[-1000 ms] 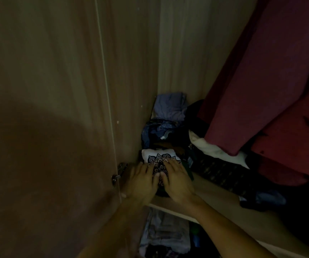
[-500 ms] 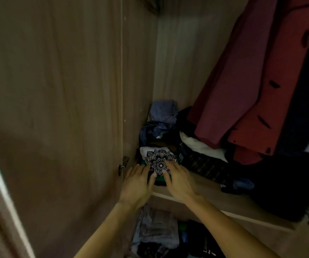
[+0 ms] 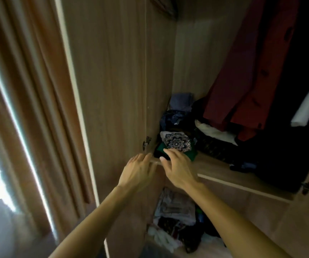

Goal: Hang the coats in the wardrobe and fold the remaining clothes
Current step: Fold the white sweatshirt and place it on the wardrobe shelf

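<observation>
Far to the left of both hands hangs a pleated orange-brown curtain (image 3: pixel 38 108) beside a bright strip of window. Between it and the left hand stands the wood-grain wardrobe door (image 3: pixel 109 81), with a small metal hinge (image 3: pixel 147 143) just above that hand's fingertips. The left hand (image 3: pixel 137 171) is flat and loose, its fingers nearly straight, and it holds nothing. Its fingertips reach the front edge of the pale wooden shelf (image 3: pixel 224 173). Just beside it, the right hand (image 3: pixel 178 169) is likewise spread and grips nothing. Its fingertips lie at the front of a folded stack, but I cannot tell whether they touch it.

That stack sits on the shelf directly beyond the right hand: a folded white shirt with a black mandala print (image 3: pixel 177 143) on a folded dark green garment (image 3: pixel 191 155). Behind it lie crumpled blue-grey clothes (image 3: pixel 179 105). Up and to the right of the hands hang two long red coats (image 3: pixel 243 81), and further right a black coat (image 3: pixel 289 146). Beneath the hands, in the lower compartment, lies a loose heap of pale and patterned clothes (image 3: pixel 176 209).
</observation>
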Motion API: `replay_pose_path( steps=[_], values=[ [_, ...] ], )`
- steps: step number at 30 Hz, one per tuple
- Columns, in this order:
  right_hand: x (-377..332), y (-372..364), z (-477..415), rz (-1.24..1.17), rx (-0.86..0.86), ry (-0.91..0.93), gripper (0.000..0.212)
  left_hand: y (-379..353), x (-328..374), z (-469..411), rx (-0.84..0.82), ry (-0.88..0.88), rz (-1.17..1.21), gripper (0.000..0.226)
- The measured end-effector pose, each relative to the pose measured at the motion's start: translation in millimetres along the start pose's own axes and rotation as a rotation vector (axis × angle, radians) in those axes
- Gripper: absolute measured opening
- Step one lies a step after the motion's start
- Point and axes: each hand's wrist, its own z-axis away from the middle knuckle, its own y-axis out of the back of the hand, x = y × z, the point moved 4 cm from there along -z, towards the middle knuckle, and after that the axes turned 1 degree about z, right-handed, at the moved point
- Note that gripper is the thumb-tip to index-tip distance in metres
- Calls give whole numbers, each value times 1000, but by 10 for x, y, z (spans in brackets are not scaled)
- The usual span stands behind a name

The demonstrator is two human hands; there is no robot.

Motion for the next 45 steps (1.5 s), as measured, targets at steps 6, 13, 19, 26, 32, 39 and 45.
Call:
replay_pose_path(
  steps=[6,13,19,26,32,39,45],
  values=[
    [-825,76,76,-43,3,82,50,707,-337,414,50,123,-90,43],
    [-1658,-46,-185,-8,5,150,52,1428,-1048,408,223,202,-180,45],
    [-2109,-189,-476,28,24,110,51,1591,-1535,143,123,356,121,65],
    [-2113,-240,-477,106,44,-4,49,1276,-1599,-155,110,242,599,41],
    [-1780,-207,-348,141,35,-115,52,1196,-1414,-81,191,229,666,52],
    [-1503,-107,-120,177,69,-187,60,1072,-1029,-25,164,115,671,56],
    [-1270,126,123,198,69,-254,43,865,-462,-47,80,-107,590,58]
  ],
)
